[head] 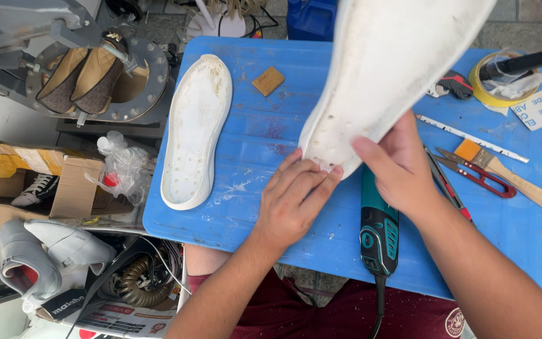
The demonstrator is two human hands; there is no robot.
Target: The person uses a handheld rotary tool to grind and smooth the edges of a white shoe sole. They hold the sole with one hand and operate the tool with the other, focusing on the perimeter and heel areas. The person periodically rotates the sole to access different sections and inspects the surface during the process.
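Note:
I hold a white rubber shoe sole [384, 69] up over a blue work board [252, 207], its heel end pointing down toward me. My right hand [403, 166] grips the sole's lower edge with the thumb across its face. The fingers of my left hand [293, 201] press against the heel end from the left. A second white sole [196, 129] lies flat on the left part of the board, inner side up.
A teal and black power tool [379, 229] lies under my hands. On the right are red snips [481, 179], a paintbrush [503, 172] and a tape roll [500, 85]. A small tan block [268, 81] rests at the board's top. White shoes [45, 254] and a cardboard box [32, 182] sit left.

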